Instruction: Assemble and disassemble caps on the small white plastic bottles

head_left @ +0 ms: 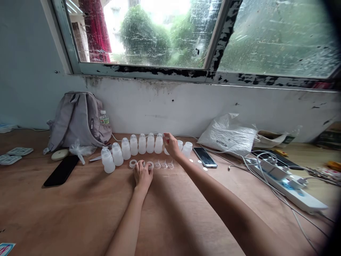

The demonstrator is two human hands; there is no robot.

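Observation:
A curved row of several small, frosted baby bottles with clear domed caps (133, 145) stands across the table. My right hand (172, 145) is at the right end of this row, fingers pinched together above a partly hidden bottle (166, 151). What the pinch holds is hidden. Two uncapped frosted bottles (187, 149) stand just right of that wrist. My left hand (143, 173) lies low in front of the row, fingers curled round a white screw ring (144, 163). Another white ring (133, 163) lies to its left, and several clear nipples with rings (164, 164) lie to its right.
A grey backpack (77, 119), a black phone (61, 171) and a plastic bag (80, 149) are on the left. To the right lie another phone (205, 157), small white discs (199, 161), a silvery package (229, 135) and a power strip (290, 188) with trailing cables. A wall stands behind.

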